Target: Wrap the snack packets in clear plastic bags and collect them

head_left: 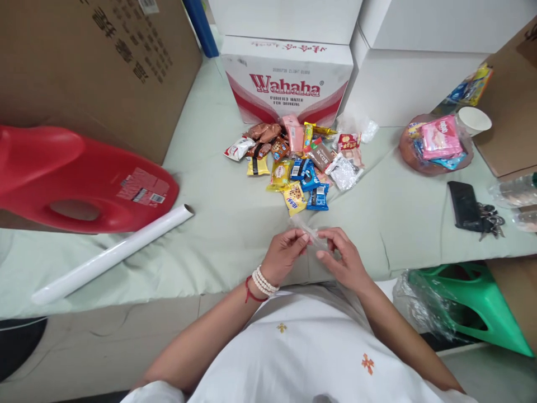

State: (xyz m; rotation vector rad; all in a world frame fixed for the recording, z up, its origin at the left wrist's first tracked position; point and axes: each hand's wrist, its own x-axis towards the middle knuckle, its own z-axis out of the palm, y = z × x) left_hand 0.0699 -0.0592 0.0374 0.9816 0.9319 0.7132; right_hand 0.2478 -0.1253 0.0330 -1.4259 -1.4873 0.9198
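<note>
My left hand and my right hand meet just above the near edge of a pale green cloth-covered table. Between their fingertips they pinch a small clear plastic bag, thin and crumpled. A white bead bracelet and a red string sit on my left wrist. Beyond my hands lies a pile of small wrapped snacks in blue, yellow, brown and pink wrappers.
A Wahaha water carton stands behind the pile. At left lie a red plastic jug and a white paper roll. At right are a brown plate of snacks, a paper cup, a black phone with keys, and a green bin.
</note>
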